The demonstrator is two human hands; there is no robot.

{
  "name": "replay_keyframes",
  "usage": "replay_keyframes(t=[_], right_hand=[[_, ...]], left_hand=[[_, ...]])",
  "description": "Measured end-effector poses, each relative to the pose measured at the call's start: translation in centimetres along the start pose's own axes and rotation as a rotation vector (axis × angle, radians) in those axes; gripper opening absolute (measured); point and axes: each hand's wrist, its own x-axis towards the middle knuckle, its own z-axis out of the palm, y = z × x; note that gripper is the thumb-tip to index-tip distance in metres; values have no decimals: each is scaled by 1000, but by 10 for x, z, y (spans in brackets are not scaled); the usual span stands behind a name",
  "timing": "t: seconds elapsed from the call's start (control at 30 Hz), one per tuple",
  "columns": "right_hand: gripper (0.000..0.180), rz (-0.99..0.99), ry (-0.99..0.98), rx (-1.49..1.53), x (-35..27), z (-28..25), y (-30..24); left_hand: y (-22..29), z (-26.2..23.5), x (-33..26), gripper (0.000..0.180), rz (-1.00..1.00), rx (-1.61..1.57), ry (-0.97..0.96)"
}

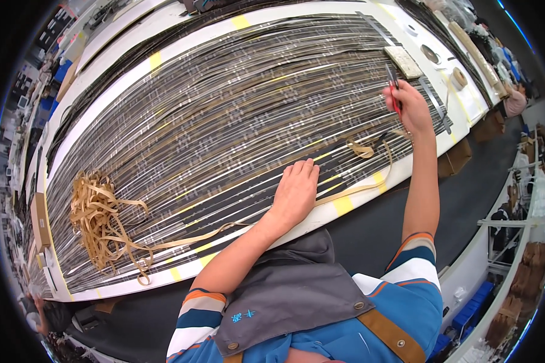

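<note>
Left hand lies flat, palm down, fingers together and stretched, pressing on the sheet of dark striped strips that covers most of the long white desk; it holds nothing. Taking that hand as the landmark: far to its left, on the same striped sheet, sits a loose tangle of tan ribbon. One strand of this ribbon trails from the tangle along the desk's near edge toward the hand and passes just below its wrist. Along that near edge, yellow tape marks show on both sides of the hand, the nearest just to its right. Right of the hand, a tan strand loops and folds on the strips, then curves down to the desk edge. Farther right and up from the landmark, the right hand is closed around red-handled scissors, blades pointing away from the person over the strips. Beyond it, up and right of the landmark, a flat pale block and a roll of tape rest on the bare white desk.
</note>
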Motion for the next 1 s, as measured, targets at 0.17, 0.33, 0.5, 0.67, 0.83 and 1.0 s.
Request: replay_keyframes(t=[0.17, 0.33, 0.5, 0.67, 0.83, 1.0], right_hand=[[26, 123, -38, -268, -103, 38, 5], [36, 71, -73, -523, -152, 75, 44], [35, -6, -50, -814, -147, 89, 57], [35, 158, 50, -918, -141, 94, 54], [33, 171, 20, -908, -144, 94, 45], [34, 233, -37, -967, -148, 95, 31]], left_hand=[[-6, 2, -1, 33, -7, 6, -18], [-2, 4, 0, 38, 21, 45, 22], [-2, 4, 0, 39, 31, 54, 20], [-4, 6, 1, 35, 48, 45, 64], [-11, -19, 45, 28, -74, -174, -146], [-17, 8, 108, 17, 126, -173, -133]])
